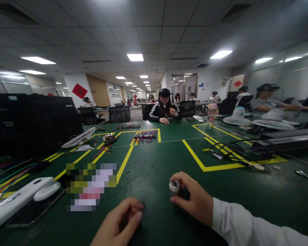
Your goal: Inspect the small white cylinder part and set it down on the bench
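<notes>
We count two bare hands of our own at the near side of one green table [156, 164]. Our right hand [195, 196], coming out of one white sleeve [236, 218], pinches one small metal cylinder [174, 193] between thumb and fingers. The cylinder is upright with its pale end facing up, a little right of centre in front of us; we cannot tell whether its base touches the table. Our left hand [120, 220] is nearer to us and to the left, its fingers curled in and the thumb close to the index finger. One dark bit [143, 205] shows by those fingertips, but we cannot tell whether they grip it.

On the left we see one long white device [20, 200], one white oval piece [47, 191] and one dark phone [33, 212], all close together. Farther off are two clusters of wired parts, one near cluster [145, 136] within yellow tape [159, 135] and one far cluster [127, 127] behind it. On the right we count two white domed pieces, a nearer dome [273, 119] and a farther dome [237, 114], plus one bottle [212, 115] and one wrench [306, 176]. Across from us sits one person [165, 111] in a black striped jacket, one hand resting on the table and one raised.
</notes>
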A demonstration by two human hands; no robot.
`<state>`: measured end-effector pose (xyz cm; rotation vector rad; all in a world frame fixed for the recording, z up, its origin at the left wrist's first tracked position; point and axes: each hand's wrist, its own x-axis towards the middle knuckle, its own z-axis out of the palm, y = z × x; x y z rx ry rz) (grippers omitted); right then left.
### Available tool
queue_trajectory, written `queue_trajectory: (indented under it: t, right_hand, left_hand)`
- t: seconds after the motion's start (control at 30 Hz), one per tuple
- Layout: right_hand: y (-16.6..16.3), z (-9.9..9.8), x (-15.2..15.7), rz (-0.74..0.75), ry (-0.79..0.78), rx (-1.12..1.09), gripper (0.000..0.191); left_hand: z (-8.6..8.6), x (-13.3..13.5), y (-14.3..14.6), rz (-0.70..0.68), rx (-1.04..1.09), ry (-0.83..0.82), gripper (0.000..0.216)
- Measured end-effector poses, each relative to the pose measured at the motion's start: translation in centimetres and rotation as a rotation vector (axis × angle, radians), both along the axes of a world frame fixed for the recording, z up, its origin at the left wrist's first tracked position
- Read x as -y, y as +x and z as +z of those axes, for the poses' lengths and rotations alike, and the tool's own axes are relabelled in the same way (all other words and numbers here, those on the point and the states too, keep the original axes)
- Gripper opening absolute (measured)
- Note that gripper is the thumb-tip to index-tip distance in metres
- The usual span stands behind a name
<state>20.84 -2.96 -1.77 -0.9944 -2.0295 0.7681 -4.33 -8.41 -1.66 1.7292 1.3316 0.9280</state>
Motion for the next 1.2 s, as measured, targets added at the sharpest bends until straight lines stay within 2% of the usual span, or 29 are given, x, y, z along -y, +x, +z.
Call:
queue_trajectory:
  t: [0.1,0.2,0.3,0.5,0.63,0.97,1.2]
  right_hand:
    - [-0.2,-0.7,-0.3,0.006,-0.147,-0.1,0.052]
    - [-0.3,-1.0,-0.5,0.035,-0.172,-0.11,0.045]
    - [-0.2,-0.8,-0.6,0.064,-0.172,-0.122,0.039]
    - [-0.2,-0.8,-0.8,0.068,-0.164,-0.125,0.04]
    - [0.0,-0.9,-0.7,0.074,-0.155,-0.103,0.041]
    - [0.8,-0.5,-0.6,0.055,-0.076,0.024,0.04]
    - [0.8,-0.4,-0.7,0.055,-0.05,0.054,0.038]
  left_hand:
    - [0.5,-1.4,3.6,-0.055,0.024,0.082,0.021]
    - [0.4,-2.9,6.2,-0.096,0.065,0.111,0.035]
    - [0.3,-3.8,7.6,-0.115,0.084,0.141,0.038]
    - [1.0,-4.2,8.1,-0.108,0.057,0.217,0.014]
    - [1.5,-4.4,8.4,-0.074,0.058,0.253,0.008]
    - [1.9,-5.2,7.6,-0.053,0.09,0.222,0.019]
    - [2.5,-5.2,7.9,-0.105,-0.015,0.283,0.011]
